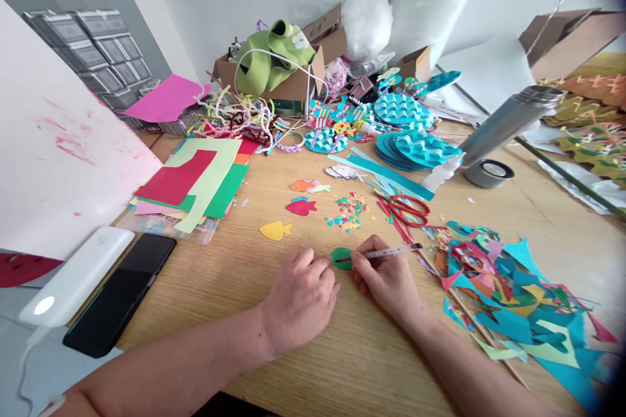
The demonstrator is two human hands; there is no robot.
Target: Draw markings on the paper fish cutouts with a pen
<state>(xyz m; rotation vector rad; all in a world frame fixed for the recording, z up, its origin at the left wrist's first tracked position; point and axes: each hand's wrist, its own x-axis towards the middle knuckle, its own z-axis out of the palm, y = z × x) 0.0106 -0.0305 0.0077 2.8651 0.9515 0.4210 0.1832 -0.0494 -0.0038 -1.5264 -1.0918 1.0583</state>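
Observation:
A small green paper cutout (342, 258) lies on the wooden table (235, 300) between my two hands. My right hand (386, 273) is closed around a slim pen (391, 251), whose tip meets the green paper. At the cutout's left edge rests my left hand (303, 290), its fingers curled and pressed down. Just beyond are a yellow paper fish (276, 230), a red fish (300, 206), an orange and green fish (309, 186) and white fish cutouts (345, 172). Small confetti pieces (348, 212) lie to their right.
Red-handled scissors (405, 210) and a heap of paper scraps (518, 300) lie right. Farther back stand a metal flask (508, 124), a glue bottle (443, 171) and blue scalloped discs (420, 148). Coloured sheets (220, 189), a phone (122, 293) and a white device (78, 273) are left.

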